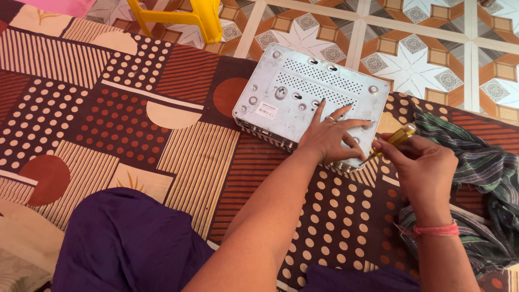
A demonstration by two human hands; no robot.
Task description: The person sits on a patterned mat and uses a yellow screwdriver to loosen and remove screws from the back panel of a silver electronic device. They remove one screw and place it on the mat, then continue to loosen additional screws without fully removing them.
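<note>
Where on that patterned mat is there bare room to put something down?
Widest free patch: the patterned mat left of the metal box, above the purple-clad knee. Crowded on the right, where the left hand, right hand with screwdriver, and striped cloth meet.

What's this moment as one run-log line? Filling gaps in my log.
left hand: flat on metal box | right hand: holds yellow-handled screwdriver, tip at box's edge

The patterned mat [124,119] lies open left of the metal box [303,100]. To its right, the striped cloth [481,173] crowds the edge; the yellow stool [184,19] stands behind.
</note>
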